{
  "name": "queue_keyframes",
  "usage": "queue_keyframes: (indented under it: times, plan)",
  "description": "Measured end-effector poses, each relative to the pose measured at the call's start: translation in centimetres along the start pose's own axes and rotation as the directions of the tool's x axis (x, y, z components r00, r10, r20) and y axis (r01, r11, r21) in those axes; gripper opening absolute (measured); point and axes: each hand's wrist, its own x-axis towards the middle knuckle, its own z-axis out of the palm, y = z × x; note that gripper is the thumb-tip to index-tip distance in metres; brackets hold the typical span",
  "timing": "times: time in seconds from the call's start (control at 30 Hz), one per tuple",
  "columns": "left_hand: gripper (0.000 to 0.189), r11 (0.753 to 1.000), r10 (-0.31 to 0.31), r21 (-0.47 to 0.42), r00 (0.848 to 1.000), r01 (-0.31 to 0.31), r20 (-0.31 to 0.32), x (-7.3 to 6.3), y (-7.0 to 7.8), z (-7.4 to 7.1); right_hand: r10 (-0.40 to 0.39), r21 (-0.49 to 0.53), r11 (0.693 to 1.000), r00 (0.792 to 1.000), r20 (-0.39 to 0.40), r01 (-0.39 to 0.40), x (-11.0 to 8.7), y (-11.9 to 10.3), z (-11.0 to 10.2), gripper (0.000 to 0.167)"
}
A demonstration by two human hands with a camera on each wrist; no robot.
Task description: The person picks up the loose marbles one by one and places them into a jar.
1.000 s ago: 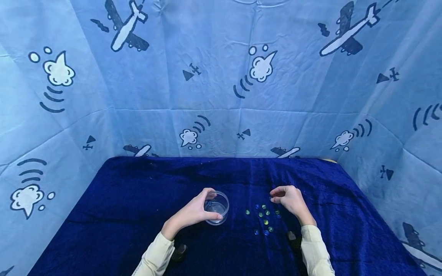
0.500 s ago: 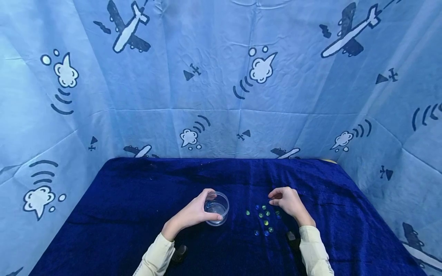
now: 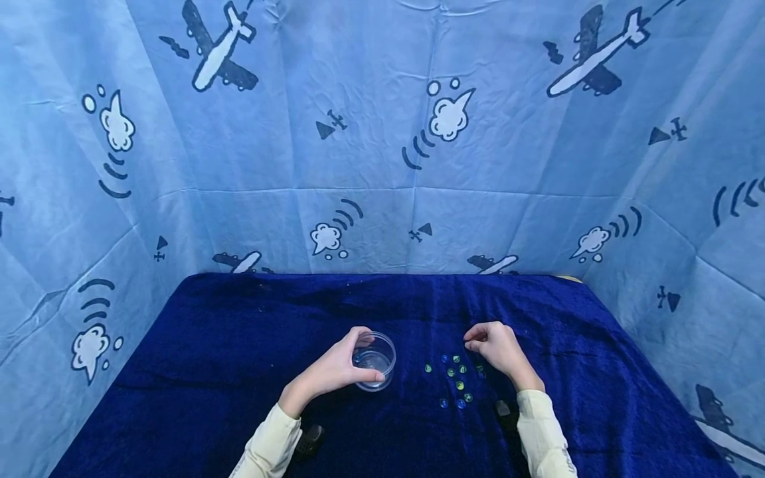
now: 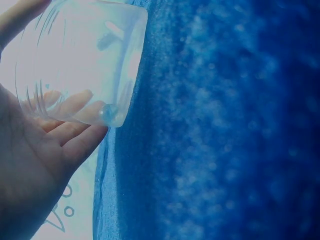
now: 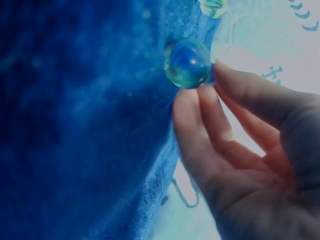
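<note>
My left hand [image 3: 335,364] grips a clear round plastic jar [image 3: 385,383] from its left side, thumb in front and fingers behind. The jar stands upright, its mouth facing up. In the left wrist view a glass marble [image 4: 108,114] shows low inside it. To the right, several blue and yellow-green marbles [image 3: 460,386] lie scattered on the dark blue cloth. At their far right edge my right hand [image 3: 501,348] pinches a small blue marble between thumb and fingertips. In the right wrist view a nearer blue-green marble [image 5: 187,62] partly hides that pinch.
Dark blue velvety cloth [image 3: 209,358] covers the table, with light folds on the right. Pale blue printed curtains [image 3: 370,153] stand close around the back and sides. A small dark object [image 3: 312,438] sits under each wrist.
My right hand has shifted slightly left, its thumb and fingertips still together. The left hand and jar stay in place, and the loose marbles lie as before.
</note>
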Motion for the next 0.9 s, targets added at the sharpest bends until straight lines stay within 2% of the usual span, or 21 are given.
queue_keyframes:
  times: [0.27, 0.6, 0.9]
  plan:
    - [0.084, 1.000, -0.004, -0.005, 1.000, 0.004, 0.002, 0.1, 0.0, 0.0, 0.021, 0.033, 0.999, 0.998, -0.066, -0.019, 0.0, -0.4, -0.2, 0.005]
    - [0.085, 1.000, -0.001, -0.013, 1.000, 0.001, 0.006, 0.1, -0.1, 0.0, -0.058, 0.074, 0.994, 0.973, -0.223, 0.076, 0.1, -1.6, -0.6, 0.008]
    - [0.085, 1.000, 0.007, -0.014, 1.000, -0.007, 0.005, 0.1, -0.1, -0.1, -0.115, 0.185, 0.970, 0.967, -0.228, 0.159, 0.1, -4.4, -0.4, 0.009]
